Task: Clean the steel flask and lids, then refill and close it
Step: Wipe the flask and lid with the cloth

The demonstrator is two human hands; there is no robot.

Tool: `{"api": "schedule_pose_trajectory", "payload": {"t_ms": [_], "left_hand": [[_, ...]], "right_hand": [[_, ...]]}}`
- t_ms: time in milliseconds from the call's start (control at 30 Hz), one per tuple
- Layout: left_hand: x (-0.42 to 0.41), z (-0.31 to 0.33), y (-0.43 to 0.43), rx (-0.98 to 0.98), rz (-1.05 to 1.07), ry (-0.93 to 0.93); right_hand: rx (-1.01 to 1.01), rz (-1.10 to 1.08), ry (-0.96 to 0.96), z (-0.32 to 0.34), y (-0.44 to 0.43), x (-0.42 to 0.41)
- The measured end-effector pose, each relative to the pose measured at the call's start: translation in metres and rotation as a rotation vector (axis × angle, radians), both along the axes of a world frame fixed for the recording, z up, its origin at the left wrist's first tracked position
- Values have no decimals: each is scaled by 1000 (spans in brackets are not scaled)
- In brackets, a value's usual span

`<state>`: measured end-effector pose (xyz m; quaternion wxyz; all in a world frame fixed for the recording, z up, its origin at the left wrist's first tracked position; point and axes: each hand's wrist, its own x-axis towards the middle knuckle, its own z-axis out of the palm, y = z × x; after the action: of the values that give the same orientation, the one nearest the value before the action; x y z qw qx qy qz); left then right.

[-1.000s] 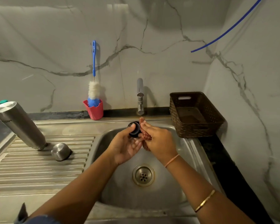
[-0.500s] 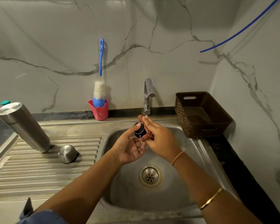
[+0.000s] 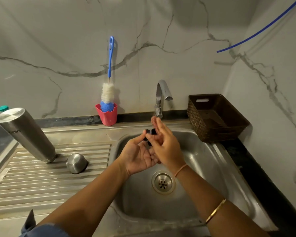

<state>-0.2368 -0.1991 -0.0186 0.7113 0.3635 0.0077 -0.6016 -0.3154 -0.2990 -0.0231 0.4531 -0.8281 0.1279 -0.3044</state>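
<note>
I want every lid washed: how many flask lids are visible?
2. The black lid is gripped by the left hand, right hand against it, over the sink; the steel cap sits on the drainboard beside the flask. Hands could hide more.

White marble walls [image 3: 161,40] with grey veins met in a corner right of the steel tap [image 3: 161,93]. A dark ledge [image 3: 67,121] ran behind the tap (dimly lit, black stone), and a blue hose [image 3: 232,46] crossed the wall above it.
</note>
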Motion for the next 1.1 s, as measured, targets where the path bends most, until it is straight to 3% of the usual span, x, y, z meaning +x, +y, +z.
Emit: {"api": "schedule_pose_trajectory", "payload": {"t_ms": [67,133,233,433,533,600,667,733,800,933,1000,1100], "left_hand": [[5,3,3,18,-43,-43],[11,5,6,49,-65,-101],[15,5,10,28,-56,-117],[10,5,3,59,-61,-217],[10,7,1,104,-37,-256],[9,6,3,85,10,-247],[6,8,4,23,61,-212],[3,10,3,-19,129,-197],[1,8,1,-37,197,-171],[0,4,4,-63,196,-198],[4,3,9,-94,153,-227],[8,5,11,-144,111,-248]], "right_hand": [[420,59,94,8,-5,2],[494,68,135,3,-6,0],[307,-12,77,-5,7,-3],[-374,-166,14,-12,19,-3],[-550,-105,-50,-9,11,-4],[-389,42,-23,0,3,-4],[-39,135,29,9,-4,-5],[181,108,36,9,-5,-5],[92,-18,-2,2,2,-6],[-388,-154,-35,-15,1,-7],[-396,-40,-15,-10,-8,-9],[-134,108,62,5,-15,-11]]}}
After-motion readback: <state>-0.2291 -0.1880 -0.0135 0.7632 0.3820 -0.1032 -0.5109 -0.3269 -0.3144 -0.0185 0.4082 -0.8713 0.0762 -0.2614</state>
